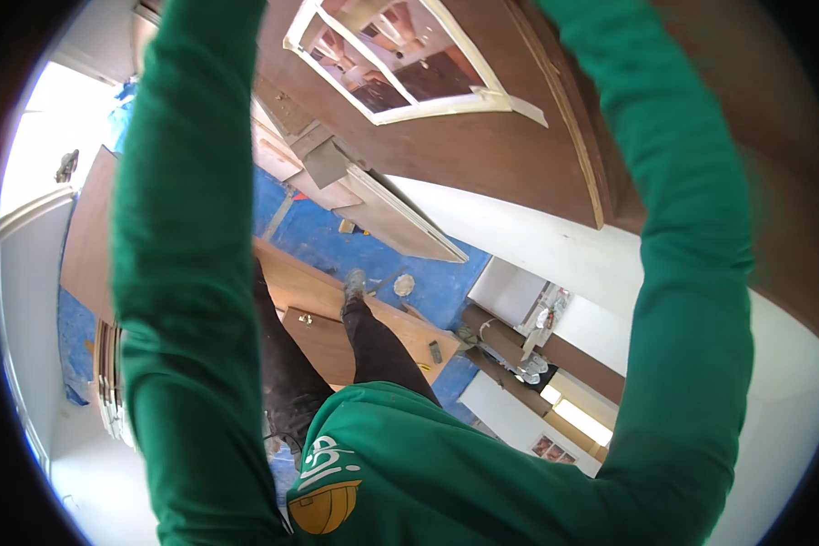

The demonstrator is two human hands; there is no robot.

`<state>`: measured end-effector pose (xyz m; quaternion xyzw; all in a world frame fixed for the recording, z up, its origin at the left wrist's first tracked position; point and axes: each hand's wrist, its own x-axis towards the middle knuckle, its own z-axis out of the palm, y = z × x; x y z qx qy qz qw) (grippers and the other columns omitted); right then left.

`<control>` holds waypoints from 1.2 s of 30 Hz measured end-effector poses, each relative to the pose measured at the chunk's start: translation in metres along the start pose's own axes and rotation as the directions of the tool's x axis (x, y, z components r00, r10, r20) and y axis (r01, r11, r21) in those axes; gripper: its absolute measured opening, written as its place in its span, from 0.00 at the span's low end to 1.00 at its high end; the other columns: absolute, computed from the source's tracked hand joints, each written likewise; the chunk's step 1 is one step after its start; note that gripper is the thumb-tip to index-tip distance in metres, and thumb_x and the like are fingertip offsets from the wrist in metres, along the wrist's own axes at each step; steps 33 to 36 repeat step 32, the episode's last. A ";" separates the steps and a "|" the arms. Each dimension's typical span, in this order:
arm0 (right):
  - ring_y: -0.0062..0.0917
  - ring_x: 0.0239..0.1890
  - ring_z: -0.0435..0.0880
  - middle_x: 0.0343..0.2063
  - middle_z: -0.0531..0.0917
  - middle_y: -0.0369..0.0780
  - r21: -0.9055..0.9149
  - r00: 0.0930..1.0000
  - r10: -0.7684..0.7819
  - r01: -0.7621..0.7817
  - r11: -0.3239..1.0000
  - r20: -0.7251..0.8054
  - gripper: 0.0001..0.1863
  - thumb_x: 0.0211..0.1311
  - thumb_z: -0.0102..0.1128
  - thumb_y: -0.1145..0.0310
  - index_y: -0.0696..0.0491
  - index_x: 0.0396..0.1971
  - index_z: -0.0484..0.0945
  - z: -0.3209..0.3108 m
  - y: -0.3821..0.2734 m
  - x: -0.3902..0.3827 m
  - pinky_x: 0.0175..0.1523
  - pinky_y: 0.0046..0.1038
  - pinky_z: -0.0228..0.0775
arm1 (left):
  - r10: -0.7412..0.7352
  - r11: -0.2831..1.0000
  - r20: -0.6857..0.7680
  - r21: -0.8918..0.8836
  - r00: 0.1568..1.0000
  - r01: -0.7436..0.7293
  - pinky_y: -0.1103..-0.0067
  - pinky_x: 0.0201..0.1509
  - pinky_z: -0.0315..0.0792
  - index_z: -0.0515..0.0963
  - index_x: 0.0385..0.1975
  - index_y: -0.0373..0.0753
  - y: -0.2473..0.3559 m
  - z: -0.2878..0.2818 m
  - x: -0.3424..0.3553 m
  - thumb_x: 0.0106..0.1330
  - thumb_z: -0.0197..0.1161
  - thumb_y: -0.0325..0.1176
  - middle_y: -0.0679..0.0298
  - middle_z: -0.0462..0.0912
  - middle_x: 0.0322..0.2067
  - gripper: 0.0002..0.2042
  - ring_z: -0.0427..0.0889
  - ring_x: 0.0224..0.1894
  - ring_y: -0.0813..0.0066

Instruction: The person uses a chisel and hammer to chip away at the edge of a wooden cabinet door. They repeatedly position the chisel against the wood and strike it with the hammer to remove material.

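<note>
Both of my arms, the left arm point(191, 273) and the right arm point(687, 264), reach up in green sleeves and run out past the upper edge. My hands are beyond the picture, so what they hold or touch is hidden. Between the forearms hangs a brown wooden panel point(482, 159) with a raw, layered edge. Stuck to it with cream tape is a sheet of glossy pictures point(391, 55). On the right, another brown surface point(773, 136) lies behind my right forearm.
Under my feet is a wooden platform point(305, 282) above blue floor covering point(278, 196). Pale boards point(396, 214) lean near a white wall point(555, 255). Brown boards with clutter point(500, 341) lie at lower right. Stacked sheets point(109, 382) stand at left, near a bright opening point(59, 118).
</note>
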<state>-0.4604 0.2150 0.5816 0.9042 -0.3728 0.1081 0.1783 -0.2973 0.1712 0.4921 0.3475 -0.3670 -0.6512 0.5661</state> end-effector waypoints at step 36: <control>0.45 0.47 0.86 0.54 0.90 0.51 0.117 0.987 0.142 -0.133 0.984 -0.078 0.15 0.62 0.77 0.74 0.66 0.46 0.89 -0.046 -0.028 -0.106 0.51 0.40 0.85 | -0.197 0.980 -0.192 -0.054 0.961 0.190 0.78 0.33 0.76 0.80 0.54 0.32 -0.052 0.081 -0.102 0.79 0.71 0.43 0.65 0.84 0.33 0.19 0.79 0.31 0.81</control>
